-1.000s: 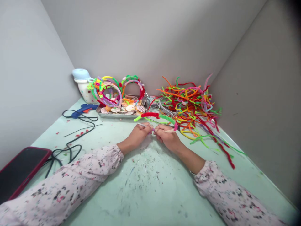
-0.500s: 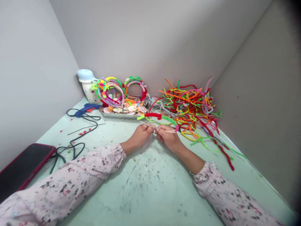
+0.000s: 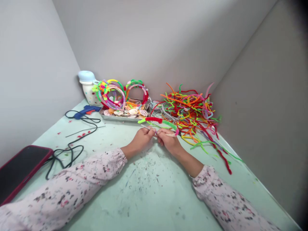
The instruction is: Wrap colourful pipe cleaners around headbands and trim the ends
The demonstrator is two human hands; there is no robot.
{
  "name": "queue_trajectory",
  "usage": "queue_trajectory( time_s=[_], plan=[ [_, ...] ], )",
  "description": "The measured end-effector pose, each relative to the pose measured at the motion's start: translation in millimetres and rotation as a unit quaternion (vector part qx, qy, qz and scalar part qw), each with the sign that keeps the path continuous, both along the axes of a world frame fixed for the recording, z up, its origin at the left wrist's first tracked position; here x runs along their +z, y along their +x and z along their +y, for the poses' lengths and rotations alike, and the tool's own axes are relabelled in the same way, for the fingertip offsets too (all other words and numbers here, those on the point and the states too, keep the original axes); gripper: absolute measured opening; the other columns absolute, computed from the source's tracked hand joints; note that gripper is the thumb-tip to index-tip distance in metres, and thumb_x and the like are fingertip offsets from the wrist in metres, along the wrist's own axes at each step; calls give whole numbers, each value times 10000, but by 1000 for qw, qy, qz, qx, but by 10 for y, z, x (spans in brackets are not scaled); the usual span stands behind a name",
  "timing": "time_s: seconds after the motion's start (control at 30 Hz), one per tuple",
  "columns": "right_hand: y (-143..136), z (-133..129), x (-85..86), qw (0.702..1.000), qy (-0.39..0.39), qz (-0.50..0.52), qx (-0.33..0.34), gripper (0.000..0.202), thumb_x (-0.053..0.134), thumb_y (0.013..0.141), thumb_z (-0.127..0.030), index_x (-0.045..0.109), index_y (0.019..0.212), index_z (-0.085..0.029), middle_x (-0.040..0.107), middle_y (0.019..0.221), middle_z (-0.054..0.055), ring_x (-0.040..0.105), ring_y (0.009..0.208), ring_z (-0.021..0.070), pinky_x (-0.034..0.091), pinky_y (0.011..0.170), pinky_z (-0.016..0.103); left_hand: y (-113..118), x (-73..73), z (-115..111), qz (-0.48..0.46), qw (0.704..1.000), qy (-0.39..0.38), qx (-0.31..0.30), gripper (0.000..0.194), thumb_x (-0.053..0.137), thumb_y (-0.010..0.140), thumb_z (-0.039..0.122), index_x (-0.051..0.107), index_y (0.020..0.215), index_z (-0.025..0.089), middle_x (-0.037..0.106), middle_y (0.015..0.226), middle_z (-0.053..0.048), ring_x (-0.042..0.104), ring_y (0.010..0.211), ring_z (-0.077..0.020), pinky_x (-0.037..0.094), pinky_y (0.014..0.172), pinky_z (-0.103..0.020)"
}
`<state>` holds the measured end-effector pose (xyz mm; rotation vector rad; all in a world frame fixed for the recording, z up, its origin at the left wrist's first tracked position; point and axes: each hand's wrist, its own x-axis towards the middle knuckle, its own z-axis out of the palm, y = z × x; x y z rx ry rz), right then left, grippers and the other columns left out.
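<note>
A curved headband (image 3: 154, 119) wrapped in lime, red, green and pink fuzzy stems arches just beyond my hands. My left hand (image 3: 143, 138) is closed, its thumb and fingers pinching the thin pale purple end of the band. Close beside it, my right hand (image 3: 168, 140) is closed round the band's pale lower part, with the fingertips of both hands nearly touching. The exact spot between the fingertips is too small to make out. Behind the right hand lies a tangled heap of coloured pipe cleaners (image 3: 192, 104).
A metal tray (image 3: 120, 118) at the back holds shells, with finished-looking headbands (image 3: 137, 84) standing on it. To its left are a white bottle (image 3: 90, 91) and a blue glue gun (image 3: 84, 111) with a black cord (image 3: 72, 145). A red-cased phone (image 3: 24, 166) lies at the left.
The whole view has shifted slightly, so things appear a little further left. Both hands keep their grip on the headband, with hardly any change in their pose.
</note>
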<state>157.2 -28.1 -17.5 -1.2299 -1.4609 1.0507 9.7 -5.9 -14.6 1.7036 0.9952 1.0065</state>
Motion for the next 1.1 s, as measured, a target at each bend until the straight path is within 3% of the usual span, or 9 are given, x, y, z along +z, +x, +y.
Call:
queue_trajectory(
  time_s=[0.6,0.8,1.1],
  plan=[
    [11,-1,-2,1000,-2,3,-2,205,493,781,-310,539,628,-182,509,507,-43,440,433,86,329,444,220,13,52,-17,2,1000,8,-14,321,449,850,337,570,621,148,582,622,-4,523,637,-133,402,664,-255],
    [-2,-34,51,1000,-12,12,-5,216,506,781,-325,539,624,-181,514,502,-43,439,430,82,325,440,214,-2,2,45,8,1000,16,-21,335,454,853,361,582,626,151,595,628,-3,538,654,-137,407,666,-253],
    [21,-13,-21,1000,-7,23,5,221,507,798,-353,572,679,-179,552,559,-35,459,440,80,338,443,214,-1,-40,76,-1,999,13,-46,387,441,859,396,614,642,126,609,639,-25,533,643,-135,413,691,-256]
  ],
)
